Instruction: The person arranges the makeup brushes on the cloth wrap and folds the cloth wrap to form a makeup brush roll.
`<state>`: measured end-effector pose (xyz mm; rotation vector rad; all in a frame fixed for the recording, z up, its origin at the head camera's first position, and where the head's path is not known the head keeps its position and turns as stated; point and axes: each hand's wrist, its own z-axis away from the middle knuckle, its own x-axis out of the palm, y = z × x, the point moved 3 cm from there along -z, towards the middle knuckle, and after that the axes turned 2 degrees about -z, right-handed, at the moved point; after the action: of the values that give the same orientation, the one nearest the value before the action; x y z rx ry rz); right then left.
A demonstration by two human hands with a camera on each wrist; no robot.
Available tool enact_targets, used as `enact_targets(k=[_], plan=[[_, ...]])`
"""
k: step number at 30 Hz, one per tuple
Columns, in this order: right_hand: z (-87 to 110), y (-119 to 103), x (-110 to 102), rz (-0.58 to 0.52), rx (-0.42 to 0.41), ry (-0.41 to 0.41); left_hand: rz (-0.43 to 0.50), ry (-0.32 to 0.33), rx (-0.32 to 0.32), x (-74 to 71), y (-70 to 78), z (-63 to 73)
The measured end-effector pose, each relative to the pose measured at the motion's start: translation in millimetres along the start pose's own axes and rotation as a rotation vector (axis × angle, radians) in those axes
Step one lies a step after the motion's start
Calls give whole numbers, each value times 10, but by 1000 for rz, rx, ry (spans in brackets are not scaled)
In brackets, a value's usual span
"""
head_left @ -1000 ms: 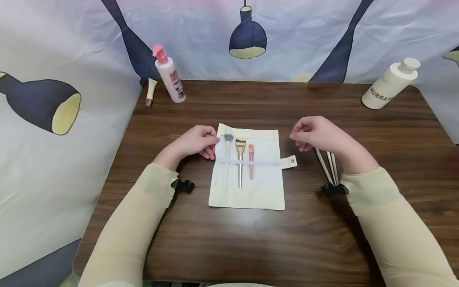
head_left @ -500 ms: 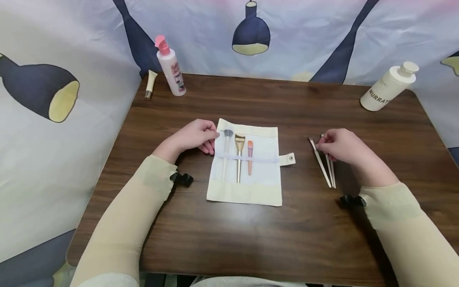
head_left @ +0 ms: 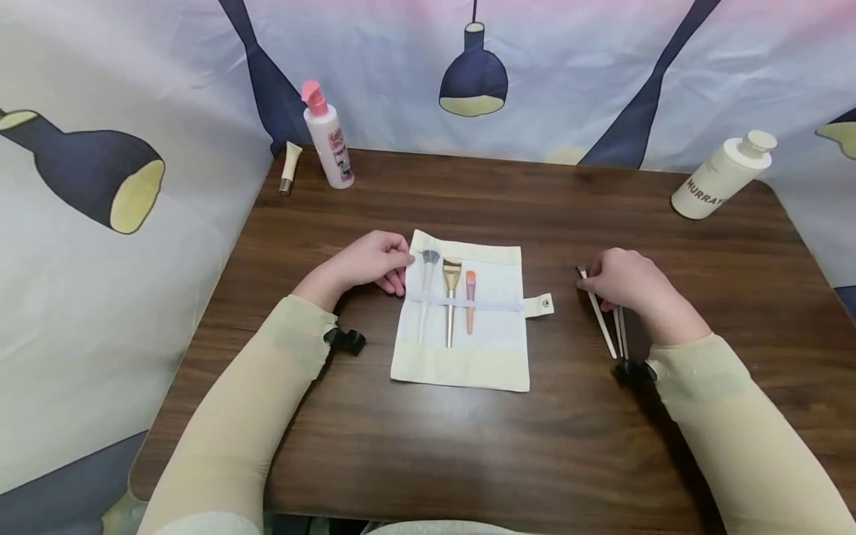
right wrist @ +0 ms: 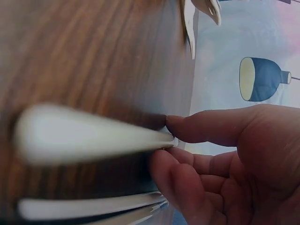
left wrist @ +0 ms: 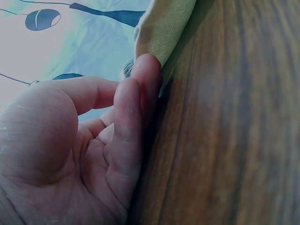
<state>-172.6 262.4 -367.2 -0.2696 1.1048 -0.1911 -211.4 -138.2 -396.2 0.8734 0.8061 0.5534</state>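
A cream brush roll lies unfolded on the table, three makeup brushes tucked under its white elastic band: a grey-tipped one, a gold flat one and a small orange-tipped one. My left hand pinches the roll's upper left edge, seen close as cloth at the fingertips in the left wrist view. To the right, my right hand pinches a slim pale makeup brush near its bristle end, handle toward the wrist camera. Two similar brushes lie beside it, partly hidden.
A white pump bottle with a pink top and a small cream tube stand at the back left. At the back right is a white bottle. The roll's snap strap sticks out rightward. A printed cloth backdrop borders the table.
My right hand has moved from beside the strap over to the loose brushes and now pinches the leftmost one. My left hand stays at the roll's edge. The head view shifts slightly.
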Motion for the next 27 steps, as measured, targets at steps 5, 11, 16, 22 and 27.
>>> enact_targets(k=[5, 11, 16, 22, 27], plan=[[-24, -44, 27, -12, -3, -14, 0, -11, -6, -8, 6, 3], [-55, -129, 45, -54, -7, -2, 0, 2, -8, -31, -7, 2], [-73, -173, 42, -267, -48, 23, -2, -7, -7, -17, -18, 6], [-119, -187, 31, -657, -86, 23, 4, -3, 9, -24, 8, -13], [-180, -165, 41, -921, -79, 12, 4, -18, 11, -15, 6, -5]])
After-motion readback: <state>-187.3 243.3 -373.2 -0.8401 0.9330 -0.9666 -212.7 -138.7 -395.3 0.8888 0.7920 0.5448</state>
